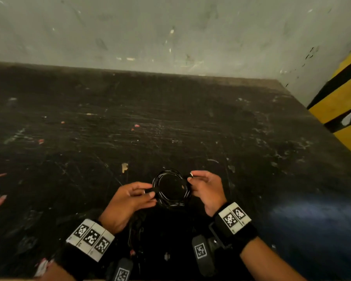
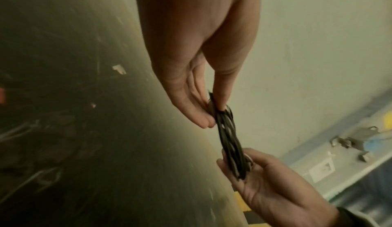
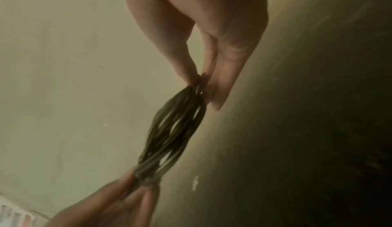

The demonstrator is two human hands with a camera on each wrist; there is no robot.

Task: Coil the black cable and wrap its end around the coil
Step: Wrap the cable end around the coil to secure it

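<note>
Black wristbands (image 1: 236, 230) on both wrists, white strips of black square-code markers, dark wrist cameras (image 1: 204, 253) beneath.

no legible text, only coded markers

The left hand (image 2: 191, 59) reaches down from the top, pinching the upper edge of the black cable (image 2: 230, 140), wound into several loops. The right hand (image 2: 269, 185) pinches its lower edge. A dark scratched table (image 2: 63, 130) lies behind.
</note>
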